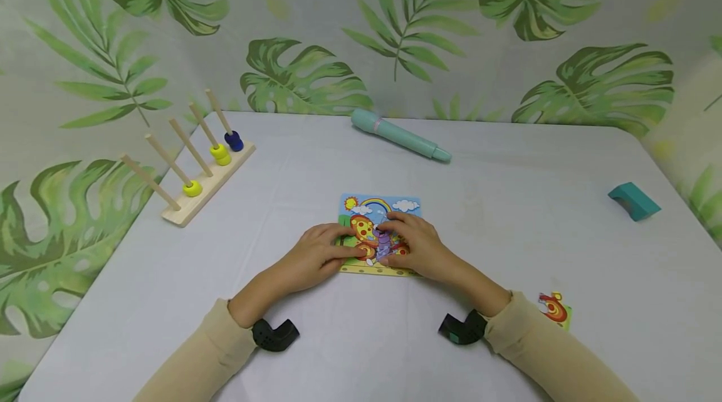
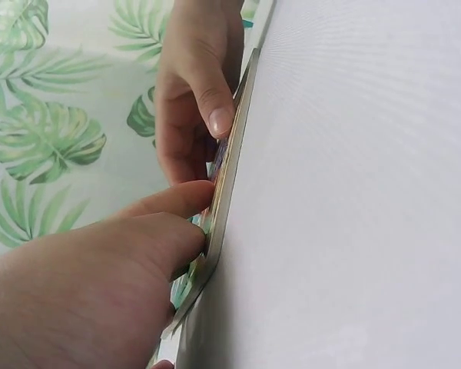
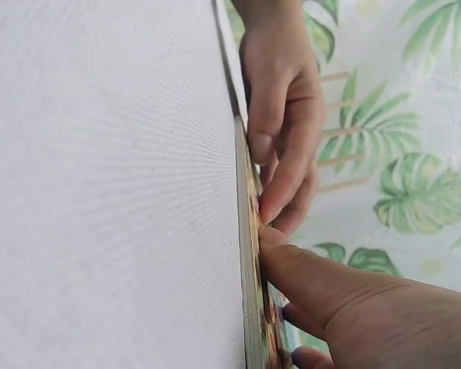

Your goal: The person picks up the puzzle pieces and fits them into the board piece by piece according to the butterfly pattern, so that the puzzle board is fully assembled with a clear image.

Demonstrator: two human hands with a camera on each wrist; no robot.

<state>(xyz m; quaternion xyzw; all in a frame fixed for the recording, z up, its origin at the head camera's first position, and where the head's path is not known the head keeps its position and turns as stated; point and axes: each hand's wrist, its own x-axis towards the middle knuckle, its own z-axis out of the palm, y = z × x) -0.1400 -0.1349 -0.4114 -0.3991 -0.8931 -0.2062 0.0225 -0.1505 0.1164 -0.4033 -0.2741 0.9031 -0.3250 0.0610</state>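
Observation:
A picture puzzle (image 1: 379, 201) with a butterfly, a rainbow and clouds lies flat on the table in the head view. My left hand (image 1: 318, 254) reaches over its left side, fingertips touching the orange wing. From the right, my right hand (image 1: 423, 245) rests on the picture, thumb and index finger spread around the purple butterfly body. Both wrist views show the puzzle board edge-on; in the right wrist view the right thumb (image 3: 292, 265) presses its surface. The fingers hide part of the picture. A loose puzzle piece (image 1: 555, 311) lies beside the right forearm, partly covered by the sleeve.
A wooden peg stand (image 1: 209, 192) with yellow and dark blue beads stands at the back left. A mint-green pen-shaped thing (image 1: 403, 137) lies near the back edge. At the far right is a teal arched block (image 1: 634, 200). Leaf-patterned cloth hangs behind the white table.

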